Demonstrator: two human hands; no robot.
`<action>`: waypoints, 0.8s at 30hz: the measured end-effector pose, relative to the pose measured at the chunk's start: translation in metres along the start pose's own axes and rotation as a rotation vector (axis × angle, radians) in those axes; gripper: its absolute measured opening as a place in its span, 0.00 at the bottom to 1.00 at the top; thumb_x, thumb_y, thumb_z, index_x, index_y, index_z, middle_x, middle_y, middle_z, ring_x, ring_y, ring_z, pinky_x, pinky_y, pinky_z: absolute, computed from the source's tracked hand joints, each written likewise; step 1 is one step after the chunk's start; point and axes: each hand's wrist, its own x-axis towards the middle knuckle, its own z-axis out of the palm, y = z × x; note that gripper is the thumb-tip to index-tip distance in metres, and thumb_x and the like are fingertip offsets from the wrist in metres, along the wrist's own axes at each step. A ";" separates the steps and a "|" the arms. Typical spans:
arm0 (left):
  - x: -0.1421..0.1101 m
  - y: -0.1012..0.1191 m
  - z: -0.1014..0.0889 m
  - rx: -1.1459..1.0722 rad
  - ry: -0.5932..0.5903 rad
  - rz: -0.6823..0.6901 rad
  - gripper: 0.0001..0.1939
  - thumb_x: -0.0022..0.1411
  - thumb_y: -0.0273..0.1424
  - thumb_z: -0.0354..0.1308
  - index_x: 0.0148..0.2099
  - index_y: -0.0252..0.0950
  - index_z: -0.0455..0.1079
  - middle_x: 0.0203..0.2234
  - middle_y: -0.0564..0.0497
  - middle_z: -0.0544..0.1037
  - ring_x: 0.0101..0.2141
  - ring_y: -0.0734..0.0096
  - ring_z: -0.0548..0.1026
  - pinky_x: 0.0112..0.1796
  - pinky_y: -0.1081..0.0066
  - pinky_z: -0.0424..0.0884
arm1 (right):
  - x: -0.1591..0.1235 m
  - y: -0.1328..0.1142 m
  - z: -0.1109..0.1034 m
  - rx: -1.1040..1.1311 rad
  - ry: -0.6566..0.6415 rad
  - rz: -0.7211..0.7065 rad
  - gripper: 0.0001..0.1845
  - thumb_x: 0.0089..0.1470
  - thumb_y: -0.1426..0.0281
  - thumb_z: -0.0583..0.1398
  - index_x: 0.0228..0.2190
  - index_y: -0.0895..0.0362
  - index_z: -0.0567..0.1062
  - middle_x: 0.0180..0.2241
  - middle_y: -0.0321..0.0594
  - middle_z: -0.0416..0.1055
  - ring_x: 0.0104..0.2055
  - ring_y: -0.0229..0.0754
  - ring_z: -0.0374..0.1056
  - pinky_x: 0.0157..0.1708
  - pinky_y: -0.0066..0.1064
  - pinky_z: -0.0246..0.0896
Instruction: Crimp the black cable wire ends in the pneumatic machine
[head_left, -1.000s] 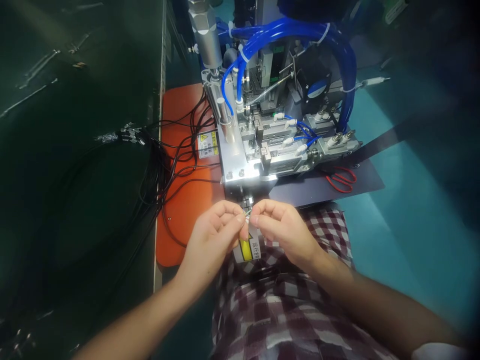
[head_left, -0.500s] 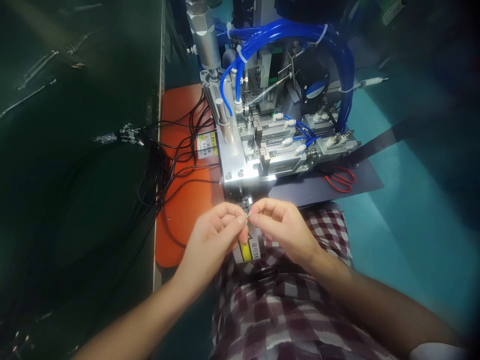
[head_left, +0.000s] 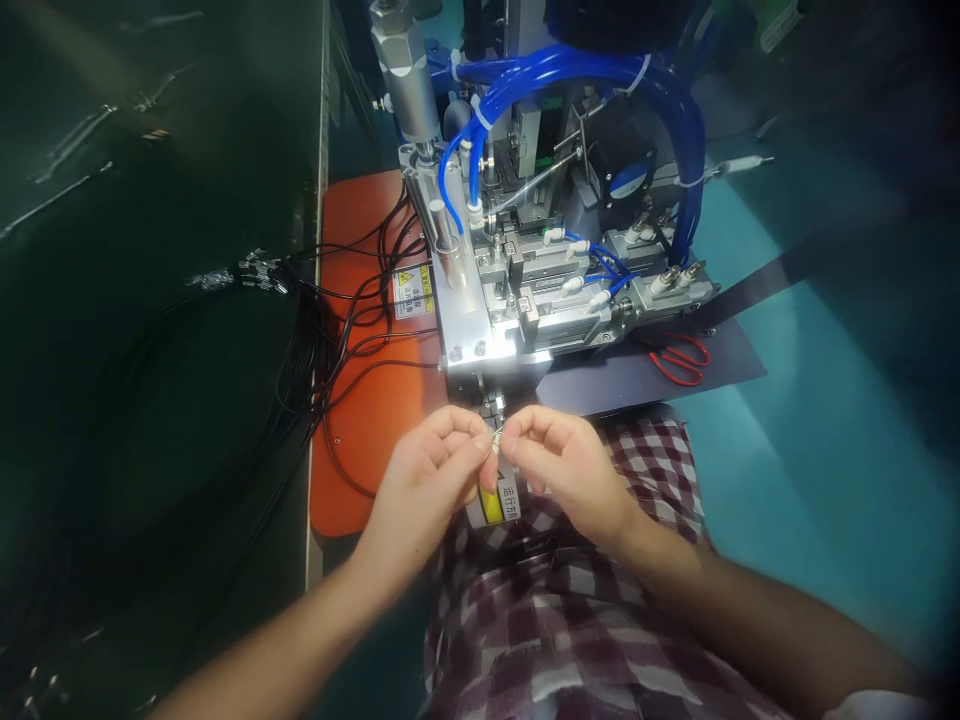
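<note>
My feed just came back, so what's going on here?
A person's bare left hand and bare right hand pinch thin pale strands at the fingertips, in front of a silver metal machine with blue plastic hoses. Which hand holds which strand is unclear. Thin black cables lie across the flat orange board.

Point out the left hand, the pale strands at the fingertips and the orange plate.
Left hand [head_left: 427,462]: head view, near the thumb's base.
Pale strands [head_left: 497,438]: head view, the stretch between the fingertips.
Orange plate [head_left: 379,405]: head view, bare surface beside the hand.
</note>
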 end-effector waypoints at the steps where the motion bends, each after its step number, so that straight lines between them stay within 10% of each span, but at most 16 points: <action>1: 0.000 0.000 0.000 0.004 -0.001 0.000 0.08 0.63 0.34 0.55 0.34 0.35 0.64 0.17 0.58 0.68 0.18 0.84 0.54 0.19 0.82 0.49 | -0.001 0.000 0.000 -0.016 0.004 -0.011 0.06 0.47 0.71 0.61 0.23 0.59 0.69 0.14 0.26 0.58 0.17 0.29 0.51 0.17 0.22 0.45; 24: 0.000 0.001 0.002 0.043 0.021 0.029 0.07 0.64 0.33 0.54 0.35 0.35 0.64 0.17 0.57 0.69 0.17 0.85 0.56 0.18 0.83 0.51 | 0.004 -0.003 -0.006 -0.004 -0.065 0.021 0.10 0.46 0.65 0.64 0.24 0.59 0.71 0.16 0.28 0.61 0.17 0.29 0.51 0.17 0.23 0.45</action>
